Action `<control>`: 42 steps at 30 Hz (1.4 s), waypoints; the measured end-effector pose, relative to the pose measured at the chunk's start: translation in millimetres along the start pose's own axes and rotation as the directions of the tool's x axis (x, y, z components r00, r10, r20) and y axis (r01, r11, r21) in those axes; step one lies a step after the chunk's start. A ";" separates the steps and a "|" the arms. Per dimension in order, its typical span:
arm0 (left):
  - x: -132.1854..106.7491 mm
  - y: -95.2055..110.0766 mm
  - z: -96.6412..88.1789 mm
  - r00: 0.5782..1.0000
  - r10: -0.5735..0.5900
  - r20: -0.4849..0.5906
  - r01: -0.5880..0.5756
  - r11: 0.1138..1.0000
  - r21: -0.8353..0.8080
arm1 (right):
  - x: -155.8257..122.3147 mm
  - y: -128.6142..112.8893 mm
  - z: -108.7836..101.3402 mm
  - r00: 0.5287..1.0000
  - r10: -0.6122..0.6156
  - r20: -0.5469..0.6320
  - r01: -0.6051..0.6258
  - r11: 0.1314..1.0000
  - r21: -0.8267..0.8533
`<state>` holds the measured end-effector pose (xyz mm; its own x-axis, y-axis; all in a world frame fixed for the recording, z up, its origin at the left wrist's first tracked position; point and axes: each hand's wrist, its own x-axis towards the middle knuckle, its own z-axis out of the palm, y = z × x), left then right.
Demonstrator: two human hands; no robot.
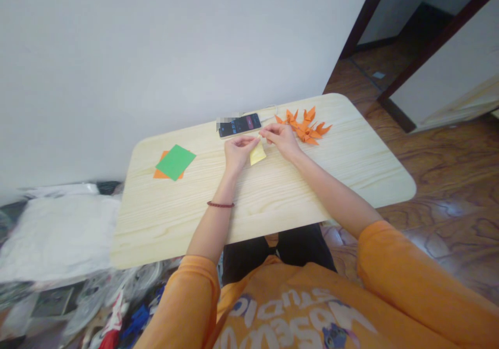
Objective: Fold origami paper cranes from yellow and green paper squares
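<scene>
A small piece of folded yellow paper (pixel 258 154) is held up between my two hands, above the middle of the table. My left hand (pixel 238 151) pinches its upper left edge with thumb and fingertips. At its top corner the fingertips of my right hand (pixel 279 137) are pinched together on the paper. The exact fold under the fingertips is hidden. Just beyond my hands lies a phone (pixel 239 125) with a lit screen. Right of my right hand is a cluster of folded orange paper cranes (pixel 306 127).
On the left of the pale wooden table (pixel 187 219), a green paper square (pixel 175 162) lies over an orange sheet (pixel 159 174). A thin cable (pixel 276 111) runs behind the phone. The white wall (pixel 175 52) borders the far edge. Bagged items (pixel 62 234) sit at the lower left.
</scene>
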<state>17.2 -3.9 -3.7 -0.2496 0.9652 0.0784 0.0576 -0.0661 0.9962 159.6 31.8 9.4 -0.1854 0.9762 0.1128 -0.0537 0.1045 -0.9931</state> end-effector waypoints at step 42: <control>-0.1 5.0 -1.3 0.995 -0.091 0.038 0.096 0.985 -0.146 | -1.2 -3.9 0.7 0.999 -0.020 0.036 0.021 0.999 -0.031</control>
<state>16.3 -4.7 1.3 -0.2165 0.9762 -0.0142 -0.1084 -0.0096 0.9941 159.4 30.1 13.2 -0.2199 0.9664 0.1334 -0.0275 0.1305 -0.9911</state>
